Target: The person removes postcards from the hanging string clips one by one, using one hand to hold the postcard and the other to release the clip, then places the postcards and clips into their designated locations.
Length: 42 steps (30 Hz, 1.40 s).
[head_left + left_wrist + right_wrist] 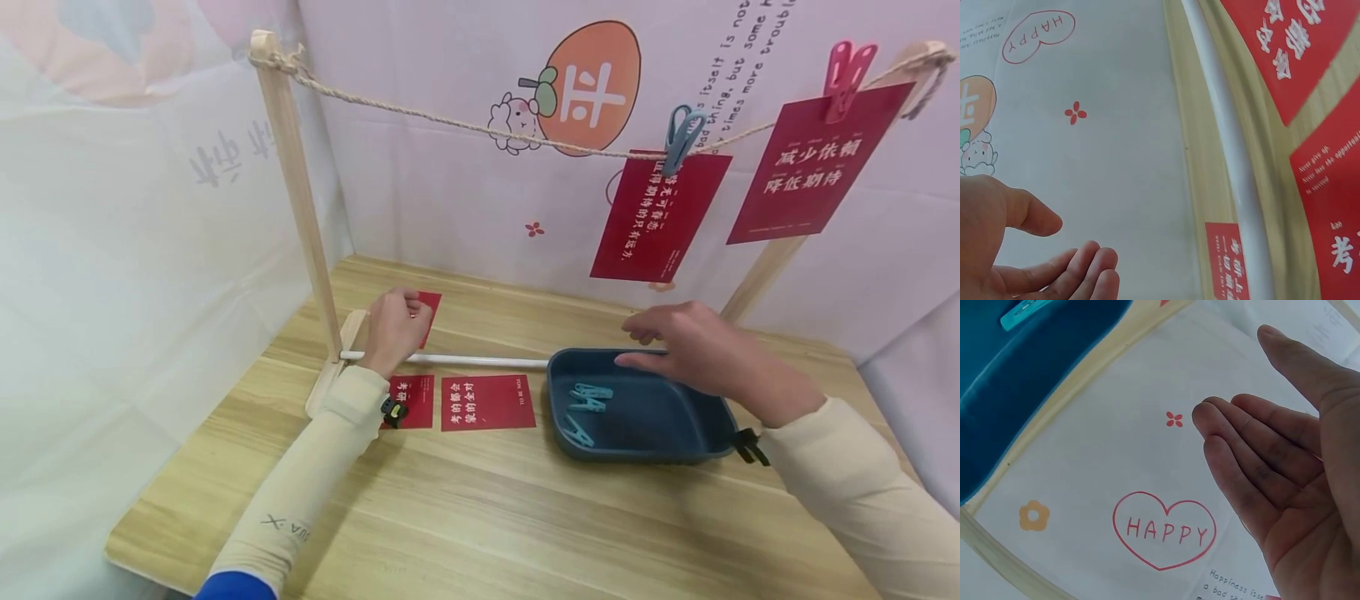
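My left hand (397, 329) hovers near the left post, holding nothing, with a red card (431, 317) partly hidden behind it. In the left wrist view the thumb and loosely bent fingers stand apart. My right hand (678, 346), also holding nothing, is over the back of a dark blue tray (645, 457), its fingers relaxed. Inside the tray lie several light blue clothespins (588, 400). Two more red cards lie on the table before the white rod: one card (487, 404) in full view, the other card (416, 404) partly covered by my left wrist.
A twine line (450, 125) runs between a left wooden post (296, 183) and a right post (772, 271). From it hang a red card (652, 225) under a grey-blue clothespin (681, 137) and another card (817, 175) under a pink clothespin (847, 75). A white rod (480, 361) crosses low.
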### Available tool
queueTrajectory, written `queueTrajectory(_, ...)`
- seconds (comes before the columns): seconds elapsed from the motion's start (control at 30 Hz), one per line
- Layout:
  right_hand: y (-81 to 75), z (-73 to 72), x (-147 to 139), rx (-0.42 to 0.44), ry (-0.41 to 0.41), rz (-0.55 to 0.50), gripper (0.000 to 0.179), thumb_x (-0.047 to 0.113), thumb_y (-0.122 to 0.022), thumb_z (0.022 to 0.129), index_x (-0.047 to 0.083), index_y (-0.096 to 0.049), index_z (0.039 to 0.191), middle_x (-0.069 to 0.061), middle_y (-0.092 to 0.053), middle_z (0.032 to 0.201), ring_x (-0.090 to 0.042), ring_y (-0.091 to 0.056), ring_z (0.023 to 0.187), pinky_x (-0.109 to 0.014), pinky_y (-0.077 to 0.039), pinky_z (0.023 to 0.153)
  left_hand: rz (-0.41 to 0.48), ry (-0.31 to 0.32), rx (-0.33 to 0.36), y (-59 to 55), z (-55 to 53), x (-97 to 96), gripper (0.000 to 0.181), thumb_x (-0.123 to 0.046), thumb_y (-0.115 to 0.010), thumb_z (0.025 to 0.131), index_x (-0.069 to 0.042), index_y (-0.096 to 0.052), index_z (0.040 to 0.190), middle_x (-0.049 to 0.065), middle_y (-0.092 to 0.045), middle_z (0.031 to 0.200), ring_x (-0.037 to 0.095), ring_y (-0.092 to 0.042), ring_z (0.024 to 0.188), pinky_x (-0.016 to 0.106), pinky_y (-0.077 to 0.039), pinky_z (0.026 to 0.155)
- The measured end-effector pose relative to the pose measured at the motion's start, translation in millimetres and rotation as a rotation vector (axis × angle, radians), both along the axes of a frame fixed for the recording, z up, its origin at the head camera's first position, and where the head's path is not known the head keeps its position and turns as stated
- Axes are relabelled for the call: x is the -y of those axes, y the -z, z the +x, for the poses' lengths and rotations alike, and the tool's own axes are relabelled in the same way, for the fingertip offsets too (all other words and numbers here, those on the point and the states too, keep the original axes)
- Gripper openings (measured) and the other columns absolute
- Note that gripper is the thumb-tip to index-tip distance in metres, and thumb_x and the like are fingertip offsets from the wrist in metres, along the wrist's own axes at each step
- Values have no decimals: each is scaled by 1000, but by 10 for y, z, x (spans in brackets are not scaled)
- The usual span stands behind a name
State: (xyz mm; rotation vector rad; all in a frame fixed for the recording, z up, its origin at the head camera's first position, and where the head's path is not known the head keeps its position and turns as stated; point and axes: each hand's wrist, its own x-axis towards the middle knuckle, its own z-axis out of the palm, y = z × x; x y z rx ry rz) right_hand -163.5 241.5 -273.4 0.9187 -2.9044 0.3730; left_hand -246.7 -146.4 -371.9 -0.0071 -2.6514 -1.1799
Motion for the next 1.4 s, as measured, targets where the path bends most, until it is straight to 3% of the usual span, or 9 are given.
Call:
queueTrajectory(0.7,-266,106,-99,-82,23,-9,47,26,-94,80,8,-78,121,-9,-81,108,-29,-80,94,-46,-67,79,10,111,-40,-191,53,-256,31,-13,-60,98,3,-69,123,17,-76,112,31,-74,105,41,-62,94)
queueTrajectory(0.97,-361,137,-114,-186,12,-45,54,25,-96,77,5,-77,124,-14,-81,109,-35,-80,94,-52,-67,78,46,146,-60,-231,109,-343,32,-14,-61,98,4,-70,122,17,-77,112,30,-74,106,43,-61,96)
queueTrajectory(1.2,-458,187,-102,-352,-5,-99,54,16,-99,71,5,-77,120,-13,-81,104,-31,-80,89,-52,-67,76,91,230,-67,-297,181,-489,33,-13,-65,96,3,-69,125,16,-77,115,31,-74,111,42,-61,100)
queueTrajectory(1.4,-558,198,-76,-390,23,-144,55,15,-97,74,5,-76,124,-14,-81,109,-34,-80,94,-54,-66,79,147,305,-81,-399,223,-670,32,-13,-68,97,1,-69,126,14,-77,115,29,-73,112,40,-60,102)
